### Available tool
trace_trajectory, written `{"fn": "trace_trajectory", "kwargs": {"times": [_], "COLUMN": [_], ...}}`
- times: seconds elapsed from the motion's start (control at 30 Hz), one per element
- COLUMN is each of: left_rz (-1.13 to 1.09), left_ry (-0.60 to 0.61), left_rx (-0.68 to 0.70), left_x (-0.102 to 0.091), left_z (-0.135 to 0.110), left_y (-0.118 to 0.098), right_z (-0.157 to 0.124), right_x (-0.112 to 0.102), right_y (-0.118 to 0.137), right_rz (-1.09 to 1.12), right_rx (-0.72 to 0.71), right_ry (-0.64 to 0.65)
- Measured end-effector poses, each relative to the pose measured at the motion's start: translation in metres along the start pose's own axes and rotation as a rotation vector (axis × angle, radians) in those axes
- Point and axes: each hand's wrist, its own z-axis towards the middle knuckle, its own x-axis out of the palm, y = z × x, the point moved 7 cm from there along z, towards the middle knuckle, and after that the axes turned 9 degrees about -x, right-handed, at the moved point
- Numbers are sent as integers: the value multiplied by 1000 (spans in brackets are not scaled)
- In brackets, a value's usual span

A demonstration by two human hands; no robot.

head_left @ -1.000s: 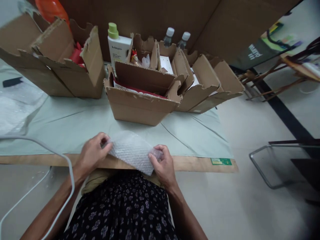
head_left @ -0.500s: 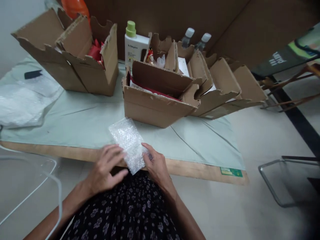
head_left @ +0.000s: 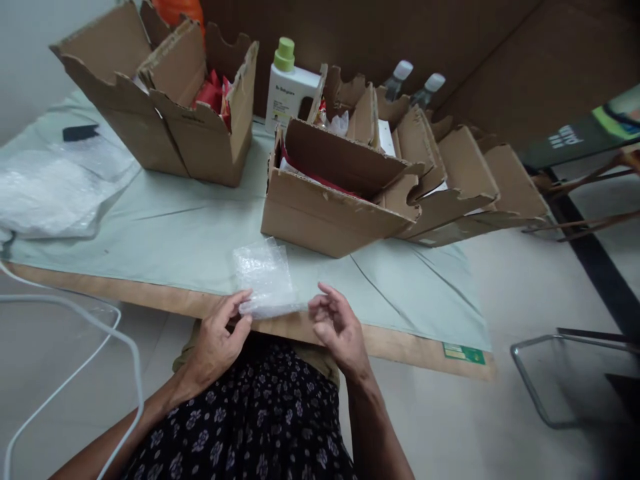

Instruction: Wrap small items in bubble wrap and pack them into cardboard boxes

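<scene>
Left hand [head_left: 215, 343] fingers pinched on the near edge of the bubble wrap piece [head_left: 265, 273], wrap lying on the bench [head_left: 175, 233] just past the fingers, right hand [head_left: 340, 327] fingers loose and apart just beside it, cardboard box [head_left: 320, 213] farther back.

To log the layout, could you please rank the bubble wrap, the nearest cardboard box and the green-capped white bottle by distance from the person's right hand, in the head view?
1. The bubble wrap, just left of the right hand, at the table near edge.
2. The cardboard box, beyond it, mid-table.
3. The white bottle, at the back.
</scene>
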Motion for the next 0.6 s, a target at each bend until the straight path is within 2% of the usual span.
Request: {"fn": "trace_trajectory", "kwargs": {"times": [0.07, 0.13, 0.2, 0.27, 0.33, 0.47, 0.53, 0.6], "left_rz": [-49, -72, -55, -15, 52, 247, 354, 449], "left_ry": [32, 63, 78, 85, 39, -229, -222, -108], "left_rx": [-127, -170, -167, -140, -44, 345, 492, 556], "left_x": [1, 3, 4, 4, 0, -14, -9, 2], "left_z": [1, 3, 5, 6, 8, 7, 6, 8], "left_y": [5, 6, 6, 6, 1, -25, -34, -36], "right_z": [8, 19, 30, 39, 44, 48, 48, 42], "right_x": [7, 23, 34, 39, 41, 45, 46, 43], "right_y": [4, 1, -4, -9, -12, -13, -10, 3], "right_rz": [-104, -133, -145, -183, -228, -364, -487, -648], "right_rx": [-107, -132, -117, -91, -81, -66, -84, -167], "right_ry": [88, 193, 215, 184, 164, 184, 187, 142]}}
